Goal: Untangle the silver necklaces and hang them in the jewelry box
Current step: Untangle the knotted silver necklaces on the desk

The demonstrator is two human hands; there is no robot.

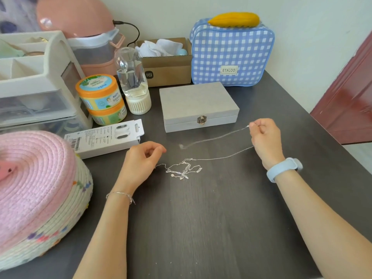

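Across the dark grey wood-grain table (201,228), the grey velvet rectangular jewelry box (198,106) sat toward the back edge, lid down and brass clasp facing the person, so nothing could be hung in it yet. Behind it, against the wall, stood the blue-and-white checked zip case (231,55), well out of the way. And there was the right hand (264,136), raised just right of the box, thumb and forefinger pinching one end of a fine silver chain necklace (221,135); it was drawn out in a long loop with the strand running back down to the table, held off to the side, I'd say, to pull it free of the rest. The left hand (142,161) rested near the table's middle, fingers curled with tips close together at the tail of the small tangled heap of silver necklaces (182,170); whether it actually pinched that tail I couldn't tell, but it looked set to anchor the knot.
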